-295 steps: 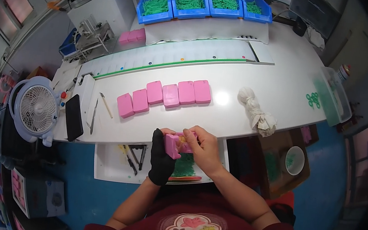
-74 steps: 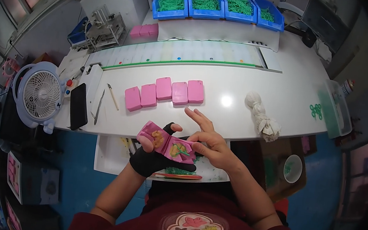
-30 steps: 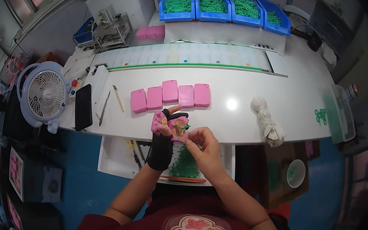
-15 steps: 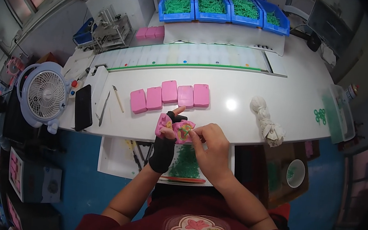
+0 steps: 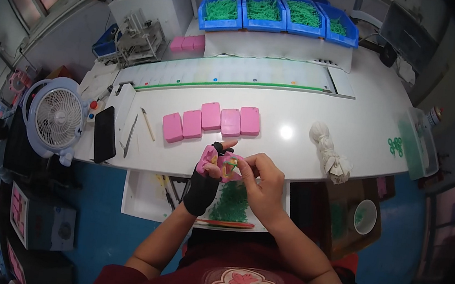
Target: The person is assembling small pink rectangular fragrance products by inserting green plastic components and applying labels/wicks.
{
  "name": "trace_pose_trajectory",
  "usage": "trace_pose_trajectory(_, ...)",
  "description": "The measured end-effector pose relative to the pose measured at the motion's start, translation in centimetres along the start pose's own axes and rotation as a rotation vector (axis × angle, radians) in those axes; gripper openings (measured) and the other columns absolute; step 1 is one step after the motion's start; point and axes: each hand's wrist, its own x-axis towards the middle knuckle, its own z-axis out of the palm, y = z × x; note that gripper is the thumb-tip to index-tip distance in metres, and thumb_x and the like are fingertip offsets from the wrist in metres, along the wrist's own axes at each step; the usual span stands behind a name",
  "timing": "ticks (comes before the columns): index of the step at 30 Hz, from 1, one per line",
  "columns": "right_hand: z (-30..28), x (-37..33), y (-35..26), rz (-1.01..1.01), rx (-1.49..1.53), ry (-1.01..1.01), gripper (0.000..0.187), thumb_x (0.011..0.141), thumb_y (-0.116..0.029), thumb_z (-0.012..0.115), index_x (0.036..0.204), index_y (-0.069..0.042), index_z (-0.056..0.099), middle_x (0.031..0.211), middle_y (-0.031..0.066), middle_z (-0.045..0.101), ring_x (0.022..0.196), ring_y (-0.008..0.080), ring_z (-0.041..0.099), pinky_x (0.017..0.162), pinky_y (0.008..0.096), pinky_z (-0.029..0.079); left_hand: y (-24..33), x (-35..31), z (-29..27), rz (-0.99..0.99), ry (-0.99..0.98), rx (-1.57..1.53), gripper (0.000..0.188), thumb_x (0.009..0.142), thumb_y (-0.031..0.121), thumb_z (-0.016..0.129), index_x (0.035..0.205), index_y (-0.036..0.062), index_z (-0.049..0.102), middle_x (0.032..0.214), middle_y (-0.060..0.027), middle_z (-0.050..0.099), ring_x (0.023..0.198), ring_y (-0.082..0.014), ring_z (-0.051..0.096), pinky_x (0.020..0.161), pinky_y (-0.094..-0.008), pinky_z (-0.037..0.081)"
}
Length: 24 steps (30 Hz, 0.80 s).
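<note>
My left hand (image 5: 204,189), in a black fingerless glove, is closed around a soft pink mould (image 5: 207,158) and bends it apart over the table's front edge. Yellowish patches show inside its opening. A thin green piece (image 5: 230,166) lies in the opening, and my right hand (image 5: 265,188), bare, pinches at it with thumb and forefinger. The fingertips partly cover that piece, so its full shape cannot be made out. Just beyond my hands, several pink blocks (image 5: 230,122) stand in a row on the white table (image 5: 288,107).
Below my hands, an open drawer (image 5: 138,202) holds green pieces and tools. Tweezers (image 5: 130,136), a black phone (image 5: 104,134) and a fan (image 5: 57,115) are at left. A bundled white cloth (image 5: 329,153) lies at right. Blue bins (image 5: 264,16) of green pieces stand behind a light strip conveyor (image 5: 236,74).
The mould has shifted slightly right and is folded at a different angle. My right fingers stay pinched at the green piece. The whole view has moved a little.
</note>
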Motion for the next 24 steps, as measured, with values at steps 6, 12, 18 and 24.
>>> trace_pose_trajectory(6, -0.6, 0.2, 0.9, 0.115, 0.179, 0.056, 0.019, 0.095, -0.017, 0.062, 0.087, 0.001, 0.062, 0.074, 0.0032, 0.061, 0.062, 0.0067, 0.052, 0.057, 0.0235, 0.042, -1.1, -0.1, -0.8, 0.133, 0.071, 0.038, 0.069, 0.094, 0.060, 0.044, 0.126, -0.0008, 0.050, 0.103, -0.0084, 0.060, 0.090, -0.0147, 0.059, 0.076, -0.0296, 0.050)
trace_pose_trajectory(12, -1.9, 0.2, 0.8, 0.246, 0.302, 0.019, 0.023, 0.098, -0.022, 0.059, 0.088, -0.001, 0.061, 0.076, -0.0013, 0.057, 0.069, 0.0035, 0.046, 0.063, 0.0188, 0.038, -1.7, 0.3, -2.5, 0.132, 0.286, 0.453, 0.050, 0.084, 0.041, 0.072, 0.109, 0.0003, 0.057, 0.102, -0.0099, 0.061, 0.092, -0.0177, 0.059, 0.078, -0.0327, 0.048)
trace_pose_trajectory(18, -2.1, 0.0, 1.5, 0.265, 0.331, 0.054, 0.022, 0.098, -0.021, 0.059, 0.089, -0.002, 0.060, 0.076, -0.0022, 0.056, 0.069, 0.0033, 0.045, 0.063, 0.0190, 0.038, -1.5, 0.3, -1.0, 0.240, 0.255, 0.899, 0.077, 0.056, 0.035, 0.090, 0.112, 0.0000, 0.050, 0.102, -0.0124, 0.051, 0.093, -0.0294, 0.054, 0.083, -0.0402, 0.047)
trace_pose_trajectory(24, -2.2, -0.3, 1.9, 0.300, 0.343, 0.038, 0.021, 0.098, -0.020, 0.058, 0.088, -0.002, 0.060, 0.076, -0.0022, 0.056, 0.069, 0.0033, 0.046, 0.064, 0.0186, 0.039, -0.1, -0.2, -1.0, 0.390, 0.194, 0.940, 0.087, 0.056, 0.043, 0.090, 0.120, -0.0007, 0.050, 0.119, -0.0174, 0.052, 0.114, -0.0332, 0.051, 0.096, -0.0428, 0.043)
